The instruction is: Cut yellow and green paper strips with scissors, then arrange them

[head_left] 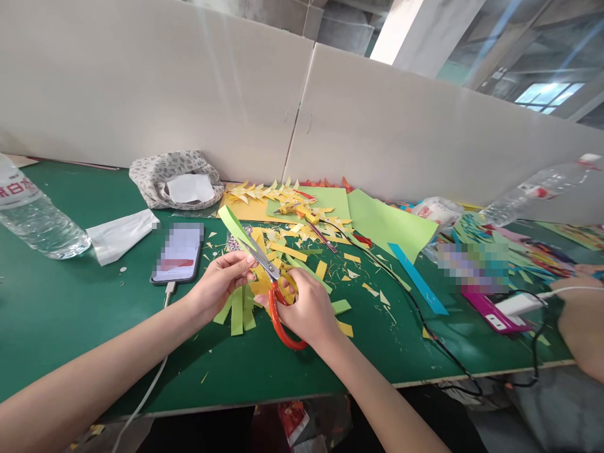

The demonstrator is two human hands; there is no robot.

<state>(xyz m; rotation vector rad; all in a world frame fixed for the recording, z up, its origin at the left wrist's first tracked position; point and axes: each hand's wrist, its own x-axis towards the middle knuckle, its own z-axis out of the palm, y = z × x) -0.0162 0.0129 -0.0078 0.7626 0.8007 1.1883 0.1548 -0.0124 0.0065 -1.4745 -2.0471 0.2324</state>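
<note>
My left hand (225, 280) pinches a light green paper strip (232, 225), which curves up and away to the left. My right hand (304, 301) is closed on the red handles of a pair of scissors (278, 314). The scissor blades point up and left, and they meet the strip beside my left fingertips. Under and around both hands lie green strips (237, 311) and yellow strips (282, 249) of paper. Behind them a yellow glue gun (309, 215) rests among small yellow cut pieces.
A phone (178, 255) with a white cable and a water bottle (40, 217) are on the left. Green sheets (391, 220), a blue strip (418, 277), a black cord and a pink power strip (495, 314) lie right. Another person's arm (582, 321) shows at the right edge.
</note>
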